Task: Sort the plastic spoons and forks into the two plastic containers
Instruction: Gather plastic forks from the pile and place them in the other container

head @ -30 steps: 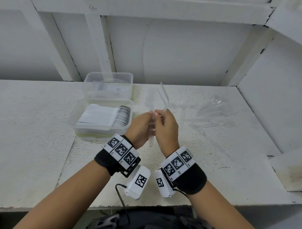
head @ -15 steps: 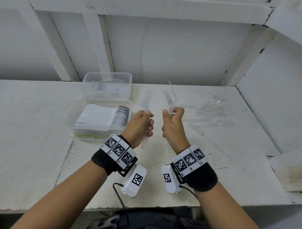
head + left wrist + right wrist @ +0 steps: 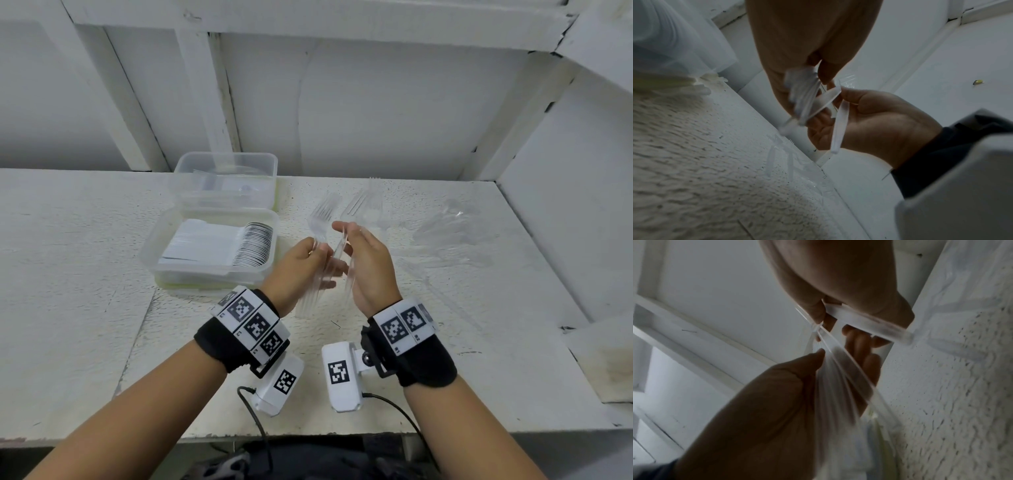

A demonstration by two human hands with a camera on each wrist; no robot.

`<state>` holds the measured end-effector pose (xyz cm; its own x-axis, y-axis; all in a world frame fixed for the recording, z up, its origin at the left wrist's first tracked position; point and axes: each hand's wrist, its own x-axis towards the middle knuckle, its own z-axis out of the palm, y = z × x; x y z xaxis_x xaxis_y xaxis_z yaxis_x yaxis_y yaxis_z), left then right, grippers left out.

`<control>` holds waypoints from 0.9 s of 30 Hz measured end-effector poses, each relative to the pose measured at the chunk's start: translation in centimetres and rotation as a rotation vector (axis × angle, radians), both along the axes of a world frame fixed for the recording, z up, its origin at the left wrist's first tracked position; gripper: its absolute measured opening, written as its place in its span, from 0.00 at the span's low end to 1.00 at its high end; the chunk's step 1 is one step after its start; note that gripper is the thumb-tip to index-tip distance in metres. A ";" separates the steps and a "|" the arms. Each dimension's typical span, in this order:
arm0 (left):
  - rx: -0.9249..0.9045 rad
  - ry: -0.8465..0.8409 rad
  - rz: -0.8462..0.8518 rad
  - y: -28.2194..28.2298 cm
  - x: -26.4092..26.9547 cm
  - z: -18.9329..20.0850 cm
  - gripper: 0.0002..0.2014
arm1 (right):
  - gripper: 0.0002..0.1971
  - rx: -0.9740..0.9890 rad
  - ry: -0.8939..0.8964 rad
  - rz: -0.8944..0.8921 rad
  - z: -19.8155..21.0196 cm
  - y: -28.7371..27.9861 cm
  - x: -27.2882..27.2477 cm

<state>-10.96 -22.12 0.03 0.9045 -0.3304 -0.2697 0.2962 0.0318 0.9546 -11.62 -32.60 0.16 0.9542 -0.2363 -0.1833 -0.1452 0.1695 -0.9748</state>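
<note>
My left hand (image 3: pixel 317 262) grips a bundle of clear plastic forks (image 3: pixel 320 219), tines up and handles hanging below the palm. My right hand (image 3: pixel 347 245) is right beside it and pinches two more clear forks (image 3: pixel 363 205) between thumb and fingers. In the left wrist view the left hand's bundle (image 3: pixel 804 97) crosses the right hand's fork handles (image 3: pixel 840 126). In the right wrist view a fork handle (image 3: pixel 869 322) lies under the right thumb. The near container (image 3: pixel 152 251) holds a row of stacked spoons (image 3: pixel 251 245). The far container (image 3: pixel 226 159) holds some clear cutlery.
A loose pile of clear cutlery (image 3: pixel 452 236) lies on the white table (image 3: pixel 85 274) to the right of my hands. A wall and slanted white beams stand behind the containers. A raised ledge (image 3: pixel 599 363) borders the table on the right.
Half a second ago my hands were apart, each with its own forks. They have now come together, and the right hand's forks meet the left hand's bundle.
</note>
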 end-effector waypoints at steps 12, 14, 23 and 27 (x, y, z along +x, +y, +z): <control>-0.072 0.076 -0.119 0.6 -0.5 0.5 0.17 | 0.15 -0.475 -0.021 0.153 -0.3 -0.4 -0.5; -0.060 0.066 -0.125 0.7 -0.5 0.5 0.17 | 0.15 -0.496 -0.015 0.161 -0.2 -0.4 -0.4; 0.017 0.018 0.017 1.4 0.0 0.1 0.12 | 0.10 -0.208 0.065 0.027 0.4 -1.5 -0.3; 0.009 -0.009 0.039 1.4 0.0 -0.1 0.12 | 0.07 -0.210 -0.021 -0.027 0.4 -1.6 -0.4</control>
